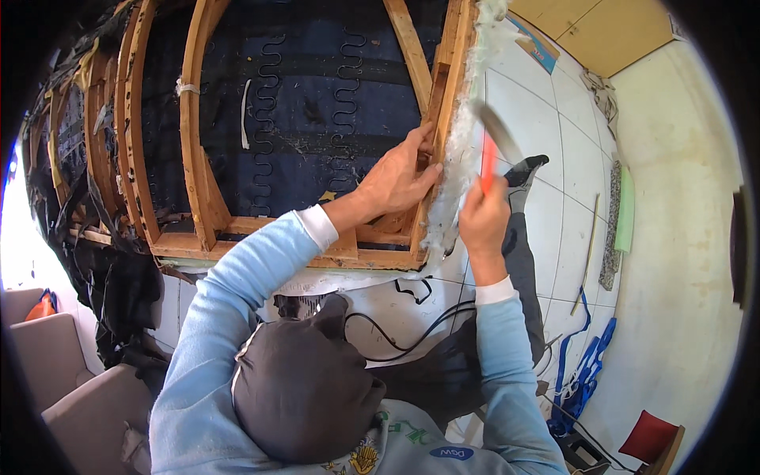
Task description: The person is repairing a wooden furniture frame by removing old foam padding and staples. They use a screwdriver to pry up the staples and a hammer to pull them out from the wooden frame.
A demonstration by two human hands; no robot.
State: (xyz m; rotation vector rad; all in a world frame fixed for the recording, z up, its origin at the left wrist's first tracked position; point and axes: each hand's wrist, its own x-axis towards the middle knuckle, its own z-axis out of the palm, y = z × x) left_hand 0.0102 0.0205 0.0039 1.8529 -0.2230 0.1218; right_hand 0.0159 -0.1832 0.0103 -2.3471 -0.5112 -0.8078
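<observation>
My right hand (pixel 484 219) is closed round the red handle of a hammer (pixel 489 158). Its metal head is smeared by motion and is raised beside the right edge of an upturned wooden furniture frame (pixel 297 257). My left hand (pixel 398 176) lies against the inner side of that edge, fingers and thumb closed on a darker wooden strip (pixel 437 101) along the rail. What the fingertips press on is partly hidden. White padding (pixel 455 170) runs along the outside of the rail. Dark fabric (pixel 305 174) with wavy metal springs fills the frame.
Torn black cloth (pixel 119 293) hangs from the frame's left side. My legs in dark trousers (pixel 305 388) are bent and spread around the near corner. A black cable (pixel 404 348) crosses the tiled floor. Blue straps (pixel 586 372) lie to the right, brown upholstered seats (pixel 95 419) at left.
</observation>
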